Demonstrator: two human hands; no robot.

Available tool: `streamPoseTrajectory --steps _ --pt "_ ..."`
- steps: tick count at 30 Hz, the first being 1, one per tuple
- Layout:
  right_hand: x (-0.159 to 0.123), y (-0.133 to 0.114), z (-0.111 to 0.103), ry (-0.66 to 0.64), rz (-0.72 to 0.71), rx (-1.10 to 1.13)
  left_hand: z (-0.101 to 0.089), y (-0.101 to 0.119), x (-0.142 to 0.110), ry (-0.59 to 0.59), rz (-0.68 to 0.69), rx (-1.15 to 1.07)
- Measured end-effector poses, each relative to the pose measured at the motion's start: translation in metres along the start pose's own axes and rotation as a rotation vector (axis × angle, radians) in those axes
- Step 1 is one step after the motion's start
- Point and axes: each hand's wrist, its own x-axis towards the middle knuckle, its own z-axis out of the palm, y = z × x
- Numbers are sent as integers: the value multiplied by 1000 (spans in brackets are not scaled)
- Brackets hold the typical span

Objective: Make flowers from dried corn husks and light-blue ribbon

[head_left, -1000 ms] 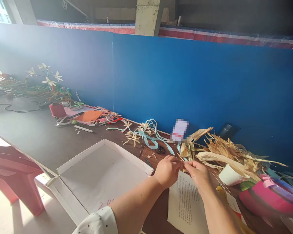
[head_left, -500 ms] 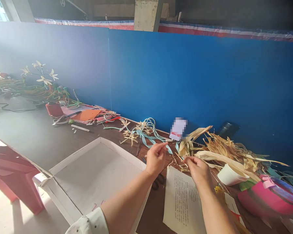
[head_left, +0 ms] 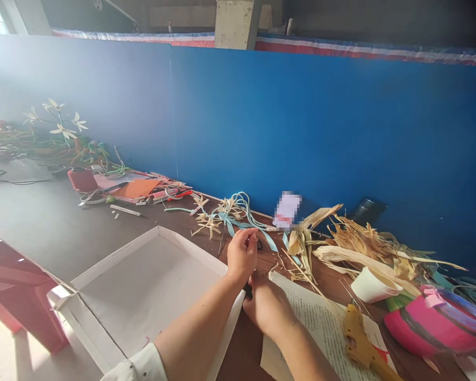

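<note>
My left hand (head_left: pixel 243 256) is raised over the table beside the white box lid, with thumb and fingertips pinched together. Whatever it may hold is too small to make out. Just below it, my right hand (head_left: pixel 269 304) has its fingers curled round the black handles of scissors (head_left: pixel 247 290), which are mostly hidden by the hand. Behind the left hand shows another black ring handle (head_left: pixel 259 244). Dried husk flowers (head_left: pixel 210 225) with pale blue ribbon and cords lie beyond. A printed sheet (head_left: pixel 313 312) is partly under my right forearm.
The shallow white box lid (head_left: pixel 143 296) is on the left. To the right are dried corn husks (head_left: pixel 365 243), a white cup (head_left: pixel 375 286), a yellow glue gun (head_left: pixel 355 336) and a pink container (head_left: pixel 432 323). A blue partition (head_left: pixel 301 132) runs along the back; a red chair (head_left: pixel 19 296) stands left.
My right hand has moved left and down from the husk scraps to the scissors and closed on them. My left hand has parted from it and shifted left. The glue gun is now uncovered.
</note>
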Motion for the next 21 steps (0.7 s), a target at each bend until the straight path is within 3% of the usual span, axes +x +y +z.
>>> streamPoseTrajectory --steps 7,9,11,14,16,21 --pt "6 19 -12 11 11 180 -1 6 -2 -6 50 -7" --pt "6 34 -24 9 34 331 -1 6 -2 -5 61 -4" --pt "6 54 -37 39 165 605 0 5 -3 -17 66 7" --pt "2 87 -51 180 309 1103 6 1 -6 -77 49 52" --pt "-2 104 -54 297 297 1375 13 -2 -9 -165 41 123" --pt "-4 118 -46 664 200 1644 43 -4 -11 -473 155 406"
